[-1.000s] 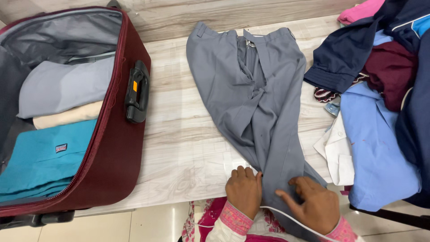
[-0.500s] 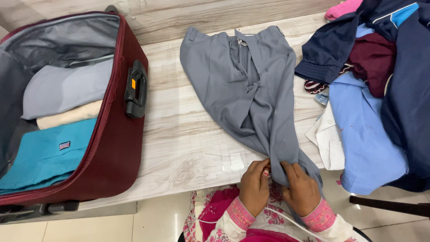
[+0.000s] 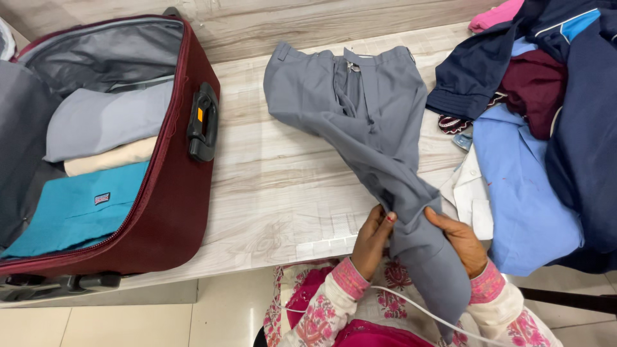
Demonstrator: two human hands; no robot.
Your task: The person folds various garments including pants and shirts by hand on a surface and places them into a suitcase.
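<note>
Both hands, left hand (image 3: pixel 373 241) and right hand (image 3: pixel 459 241), fingers pinching grey trousers (image 3: pixel 360 115); best lifted evenly, legs lined up flat over counter (image 3: pixel 276 193).

Bright, even light; sharp, slight glare

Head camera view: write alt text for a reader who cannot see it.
Two hands, left hand and right hand, grip the leg end of grey trousers lying across a pale wooden table. An open maroon suitcase holding folded clothes sits at the left; a pile of clothes lies at the right.
</note>
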